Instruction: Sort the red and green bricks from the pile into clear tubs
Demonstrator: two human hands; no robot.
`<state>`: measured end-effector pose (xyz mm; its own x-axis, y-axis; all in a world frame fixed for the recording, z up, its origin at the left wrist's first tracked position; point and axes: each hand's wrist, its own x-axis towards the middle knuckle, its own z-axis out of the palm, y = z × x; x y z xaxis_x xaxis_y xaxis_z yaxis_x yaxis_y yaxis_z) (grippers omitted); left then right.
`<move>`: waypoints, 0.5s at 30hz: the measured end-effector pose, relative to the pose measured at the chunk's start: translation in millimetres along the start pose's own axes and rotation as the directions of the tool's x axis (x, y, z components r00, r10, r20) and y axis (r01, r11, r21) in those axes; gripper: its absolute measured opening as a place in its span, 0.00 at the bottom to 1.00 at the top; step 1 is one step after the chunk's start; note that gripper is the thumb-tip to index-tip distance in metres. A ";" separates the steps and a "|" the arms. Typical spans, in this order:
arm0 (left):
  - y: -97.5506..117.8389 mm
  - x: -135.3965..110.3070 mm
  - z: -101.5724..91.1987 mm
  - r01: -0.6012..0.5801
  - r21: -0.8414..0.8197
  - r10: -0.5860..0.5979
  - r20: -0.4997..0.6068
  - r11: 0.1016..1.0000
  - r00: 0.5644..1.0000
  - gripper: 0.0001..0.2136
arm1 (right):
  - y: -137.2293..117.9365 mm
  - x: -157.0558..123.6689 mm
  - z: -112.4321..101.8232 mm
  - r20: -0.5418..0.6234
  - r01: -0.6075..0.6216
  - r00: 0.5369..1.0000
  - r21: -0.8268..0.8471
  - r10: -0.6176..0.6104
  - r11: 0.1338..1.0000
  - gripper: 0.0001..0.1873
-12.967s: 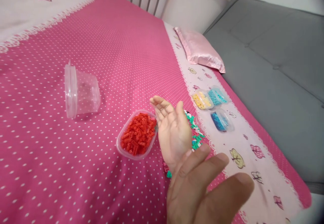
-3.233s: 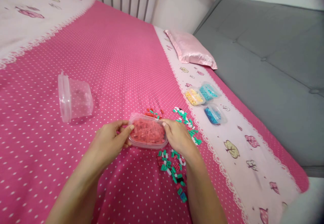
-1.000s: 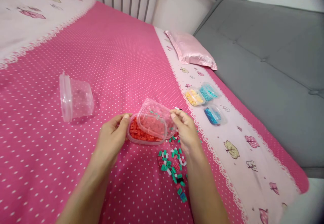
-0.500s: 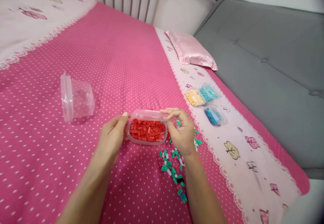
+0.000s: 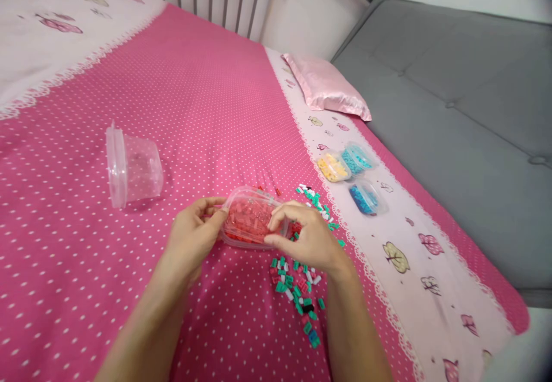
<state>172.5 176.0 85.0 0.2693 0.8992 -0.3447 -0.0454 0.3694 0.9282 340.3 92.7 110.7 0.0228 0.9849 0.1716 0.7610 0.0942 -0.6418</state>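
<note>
On one bed [image 5: 194, 83]: one pillow [image 5: 328, 86] (1 o'clock), one tub [image 5: 142, 166] (10), three filled boxes [image 5: 365, 199] (2). Centre: one red-filled box [image 5: 244, 240], pinched by left hand [image 5: 194, 229] at 9; one lid [image 5: 246, 201], touched by half-curled right hand [image 5: 310, 238] at 4. Apparently mid-closing; calls for pressing down firmly. Loose bricks [image 5: 297, 291] toward 5, uncountable.

The bed [image 5: 194, 111] bears a pillow [image 5: 325, 86]; nearer than it, three filled boxes [image 5: 333, 167] and loose bricks [image 5: 281, 287]; left of it, a clear tub [image 5: 142, 169].
</note>
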 end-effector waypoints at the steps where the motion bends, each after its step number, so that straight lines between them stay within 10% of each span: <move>1: 0.9 -0.3 0.2 0.008 -0.007 -0.008 -0.006 1.000 1.000 0.20 | 1.8 0.9 2.3 -0.062 -0.022 0.998 -0.029 0.020 0.999 0.12; 7: 2.5 -0.6 -1.6 0.024 -0.006 -0.024 0.029 1.000 0.999 0.20 | 8.3 4.5 21.9 -0.076 -0.073 0.995 -0.145 0.062 0.987 0.55; 15: 3.9 -1.2 -1.5 0.064 -0.056 -0.059 0.083 0.996 0.995 0.16 | 10.8 4.3 21.4 0.124 0.014 0.992 -0.126 0.002 0.992 0.53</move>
<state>170.5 176.7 88.8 0.3505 0.8534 -0.3859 -0.0822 0.4385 0.8950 334.7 101.1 88.5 -0.0563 0.9955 0.0766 0.8370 0.0889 -0.5399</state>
